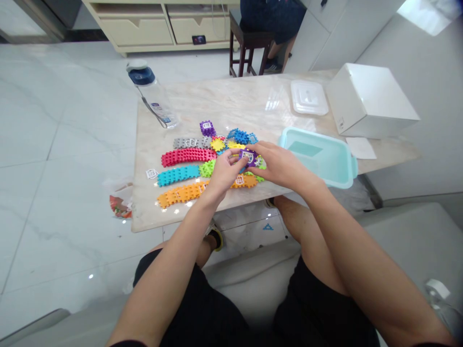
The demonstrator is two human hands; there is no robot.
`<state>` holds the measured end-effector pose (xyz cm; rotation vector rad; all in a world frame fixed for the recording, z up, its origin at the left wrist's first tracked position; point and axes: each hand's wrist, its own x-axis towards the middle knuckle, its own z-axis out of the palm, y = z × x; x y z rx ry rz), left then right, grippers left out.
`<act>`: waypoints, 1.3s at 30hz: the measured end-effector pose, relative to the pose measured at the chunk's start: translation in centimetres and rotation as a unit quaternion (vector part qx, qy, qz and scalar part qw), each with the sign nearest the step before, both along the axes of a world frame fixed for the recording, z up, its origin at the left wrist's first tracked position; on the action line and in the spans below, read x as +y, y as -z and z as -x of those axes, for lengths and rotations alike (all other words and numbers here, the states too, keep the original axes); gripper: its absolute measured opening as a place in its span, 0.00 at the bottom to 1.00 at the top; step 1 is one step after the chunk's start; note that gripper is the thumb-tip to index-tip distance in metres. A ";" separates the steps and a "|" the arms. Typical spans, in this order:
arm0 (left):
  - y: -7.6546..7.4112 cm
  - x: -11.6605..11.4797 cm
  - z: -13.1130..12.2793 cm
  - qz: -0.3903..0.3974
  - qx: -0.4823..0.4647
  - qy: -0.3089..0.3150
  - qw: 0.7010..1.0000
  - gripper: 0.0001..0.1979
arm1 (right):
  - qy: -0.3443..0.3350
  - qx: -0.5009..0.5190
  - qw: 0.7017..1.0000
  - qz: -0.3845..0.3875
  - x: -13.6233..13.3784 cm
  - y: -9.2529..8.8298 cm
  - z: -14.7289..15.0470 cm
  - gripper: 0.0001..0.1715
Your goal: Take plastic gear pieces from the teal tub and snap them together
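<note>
Between my two hands is a purple building block [248, 157] with a white window-like grid on its face. My left hand [227, 169] pinches it from the left, and my right hand [275, 164] grips it from the right. Under and beside them, interlocking blocks lie in rows by colour: a red row [188, 156], a turquoise row [178, 175], an orange row [183, 193] and a grey row [191, 143]. Another purple block [207, 128] stands apart behind the rows. Blue blocks [240, 136] and a yellow block [217, 144] sit just beyond my hands, which partly hide green blocks [207, 168].
A light teal tub [343, 164] stands right of my hands. Behind it are a clear lidded container [309, 97] and a white box [376, 99]. A water bottle [155, 99] stands at the table's left back. A person sits on a dark stool [249, 38] beyond the table [231, 99].
</note>
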<state>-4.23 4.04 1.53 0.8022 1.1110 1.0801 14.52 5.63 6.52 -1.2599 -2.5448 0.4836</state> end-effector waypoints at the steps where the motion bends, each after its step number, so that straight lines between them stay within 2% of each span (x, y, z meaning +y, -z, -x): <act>1: 0.0 0.0 -0.1 -0.001 0.000 0.000 1.000 0.17 | 0.004 -0.003 1.000 0.000 0.0 0.0 0.0 0.28; 13: -0.5 0.3 0.0 0.047 -0.018 -0.030 0.998 0.09 | 0.061 -0.026 0.998 0.010 -0.4 -0.4 -0.1 0.27; 17: -0.2 0.6 0.0 0.073 -0.012 -0.033 0.997 0.12 | 0.074 -0.034 0.997 0.004 -0.3 -0.1 -0.2 0.27; 21: -0.1 0.7 0.1 0.056 -0.010 -0.046 0.997 0.13 | 0.085 -0.033 0.996 -0.008 -0.3 -0.1 -0.3 0.26; 25: -0.2 0.8 0.4 0.061 -0.019 -0.063 0.996 0.21 | 0.095 -0.033 0.995 -0.015 -0.5 -0.3 -0.4 0.26; 28: 0.1 1.3 0.9 0.036 -0.032 -0.098 0.994 0.27 | 0.091 -0.042 0.995 0.000 -0.5 -0.2 -0.5 0.25; 30: 0.6 1.9 1.4 0.013 -0.007 -0.130 0.991 0.29 | 0.087 -0.049 0.995 0.011 -0.5 -0.1 -0.5 0.24; 35: 1.8 2.7 2.9 0.003 0.100 -0.204 0.974 0.21 | 0.077 -0.072 0.994 0.031 -0.5 0.6 -0.1 0.22; 37: 1.6 2.4 3.2 -0.025 0.099 -0.204 0.974 0.18 | 0.066 -0.063 0.995 0.027 -0.4 1.0 0.3 0.24; 39: 1.2 2.1 3.4 -0.038 0.081 -0.190 0.978 0.15 | 0.059 -0.034 0.998 0.002 -0.1 1.3 0.8 0.30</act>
